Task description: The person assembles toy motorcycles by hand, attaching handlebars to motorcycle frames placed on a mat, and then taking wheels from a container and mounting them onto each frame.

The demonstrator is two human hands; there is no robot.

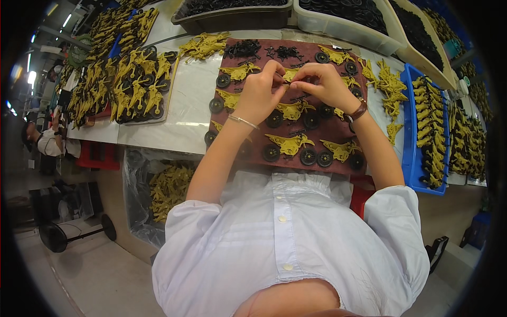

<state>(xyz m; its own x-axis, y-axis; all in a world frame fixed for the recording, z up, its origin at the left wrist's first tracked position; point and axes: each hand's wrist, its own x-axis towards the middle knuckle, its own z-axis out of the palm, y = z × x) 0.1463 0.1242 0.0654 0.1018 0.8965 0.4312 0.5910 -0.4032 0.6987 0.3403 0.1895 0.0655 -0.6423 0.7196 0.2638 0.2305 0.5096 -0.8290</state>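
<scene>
Over a dark red mat (pixel 253 150), my left hand (pixel 260 91) and my right hand (pixel 328 87) meet fingertip to fingertip. Both pinch a small dark part between thumbs and forefingers; its exact kind is too small to make out. Beneath and around them lie yellow toy motorbike bodies (pixel 289 143) in rows, with loose black wheels (pixel 308 156) beside them. The body just below my hands (pixel 296 110) lies flat with a wheel at each end. Small black parts (pixel 243 48) are heaped at the mat's far edge. My hands hide some of the middle pieces.
Black bins of wheels (pixel 232 20) and a pale bin (pixel 351 26) stand at the back. A blue tray (pixel 409 158) of yellow and black pieces is at right. Assembled toy motorbikes (pixel 140 95) crowd the left. A bag of yellow parts (pixel 169 190) sits below the table; a person (pixel 46 141) is far left.
</scene>
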